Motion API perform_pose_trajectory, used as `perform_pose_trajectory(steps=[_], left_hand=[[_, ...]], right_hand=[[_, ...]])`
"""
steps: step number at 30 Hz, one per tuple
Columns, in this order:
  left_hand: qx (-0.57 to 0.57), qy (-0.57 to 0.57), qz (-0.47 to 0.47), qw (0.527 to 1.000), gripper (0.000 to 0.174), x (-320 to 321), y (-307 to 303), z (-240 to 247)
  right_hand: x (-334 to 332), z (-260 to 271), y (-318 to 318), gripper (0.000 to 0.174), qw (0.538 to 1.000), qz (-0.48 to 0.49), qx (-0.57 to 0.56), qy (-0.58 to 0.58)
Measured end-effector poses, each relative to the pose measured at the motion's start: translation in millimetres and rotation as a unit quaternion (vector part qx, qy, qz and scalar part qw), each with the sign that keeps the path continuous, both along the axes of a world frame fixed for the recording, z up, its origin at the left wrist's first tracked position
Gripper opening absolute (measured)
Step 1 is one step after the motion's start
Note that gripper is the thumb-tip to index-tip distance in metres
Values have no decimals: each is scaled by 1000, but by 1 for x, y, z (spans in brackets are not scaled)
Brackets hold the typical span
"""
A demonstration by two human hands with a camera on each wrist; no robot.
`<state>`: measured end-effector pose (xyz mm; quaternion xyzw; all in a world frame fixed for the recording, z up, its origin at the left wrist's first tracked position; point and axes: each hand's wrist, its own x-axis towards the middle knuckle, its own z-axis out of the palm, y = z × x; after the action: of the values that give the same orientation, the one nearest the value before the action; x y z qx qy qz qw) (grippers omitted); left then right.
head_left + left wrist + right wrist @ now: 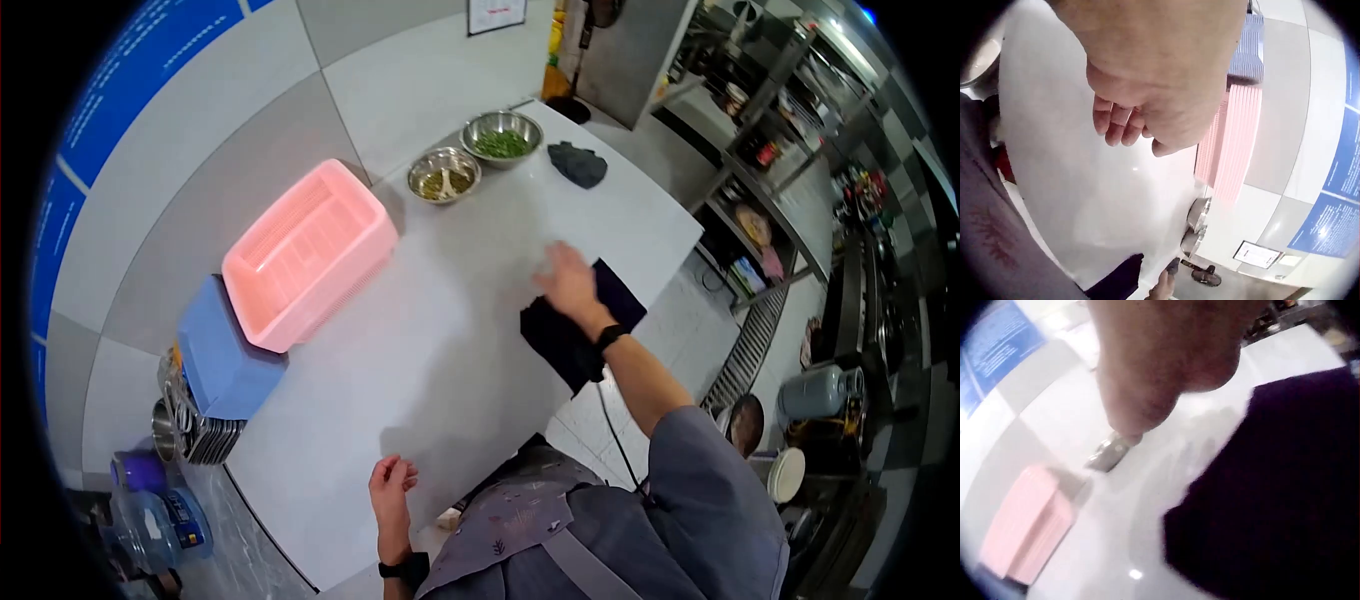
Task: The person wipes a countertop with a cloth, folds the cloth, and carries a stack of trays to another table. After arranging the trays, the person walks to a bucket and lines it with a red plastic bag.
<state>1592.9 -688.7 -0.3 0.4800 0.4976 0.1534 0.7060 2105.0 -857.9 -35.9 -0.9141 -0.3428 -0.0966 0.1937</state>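
the right hand (572, 285), blurred and gripping nothing, is over dark cloth (546, 328) at the edge of the table (335, 410); the left hand (393, 487), loosely curled, is empty. writing (182, 47) on blue wall panels (105, 130) is too small to read.

Grey and white wall panels (240, 180) line the left edge of the surface (320, 430); tiled floor (685, 335), drain grate (750, 347) and shelving (815, 215) lie beyond its right edge.

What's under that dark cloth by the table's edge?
White tabletop shows beside the dark cloth, and the right hand blocks part of the head view. Anything directly underneath is hidden.
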Motion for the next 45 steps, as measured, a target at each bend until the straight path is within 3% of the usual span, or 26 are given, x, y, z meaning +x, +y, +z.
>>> perform_pose_trajectory(steps=[1, 4, 6, 10, 15, 19, 22, 25, 27, 28, 29, 31, 36, 38, 40, 42, 44, 45], left_hand=[[12, 19, -22, 1000, 30, 5, 1, -2], [30, 48, -72, 996, 32, 15, -3, -5], [42, 47, -105, 992, 32, 20, -2, -9], [48, 48, -173, 983, 32, 35, -11, -12], [71, 26, -208, 975, 32, 61, -20, -17], [79, 37, -194, 977, 32, 77, -35, -10], [92, 56, -168, 980, 33, 87, -52, -16], [111, 52, -173, 977, 35, 94, -65, -53], [265, 82, -200, 940, 40, 122, -93, -57], [359, 129, -235, 894, 43, 142, -107, -47], [444, 175, -271, 836, 45, 168, -121, -38], [491, 151, -285, 809, 52, 221, -150, -28], [510, 109, -337, 784, 60, 309, -208, -34], [577, 189, -366, 705, 63, 307, -218, -41], [564, 212, -352, 717, 63, 292, -216, -41], [552, 246, -382, 699, 62, 270, -206, -35], [538, 261, -378, 707, 62, 248, -194, -33], [519, 267, -393, 711, 62, 239, -187, -31]], right_hand=[[-7, 24, -32, 71, 998, -52, 28, 39], [-20, -61, -96, 78, 988, -145, 18, -47], [-82, -20, -77, 83, 997, -45, -45, 40], [-194, -23, -14, 85, 982, 179, 30, 59], [-277, -33, 34, 78, 942, 328, 10, 70], [-248, -38, 23, 74, 937, 342, 13, 64], [-188, -47, -3, 74, 958, 287, 5, 20], [-105, -39, -42, 74, 967, 252, -17, 21], [-56, -38, -67, 73, 953, 301, -3, 43], [-30, -22, -77, 70, 943, 325, -3, 77], [-9, -35, -87, 67, 946, 316, 64, 45], [25, -41, -107, 65, 954, 292, 58, 44], [33, -35, -131, 66, 965, 258, 3, 42], [27, -30, -135, 67, 970, 240, 0, 45], [14, -22, -142, 70, 973, 222, -42, 54], [4, -5, -145, 72, 968, 236, -61, 56], [-4, 6, -146, 70, 946, 265, -106, 151], [-5, 0, -143, 66, 948, 276, -66, 144]])
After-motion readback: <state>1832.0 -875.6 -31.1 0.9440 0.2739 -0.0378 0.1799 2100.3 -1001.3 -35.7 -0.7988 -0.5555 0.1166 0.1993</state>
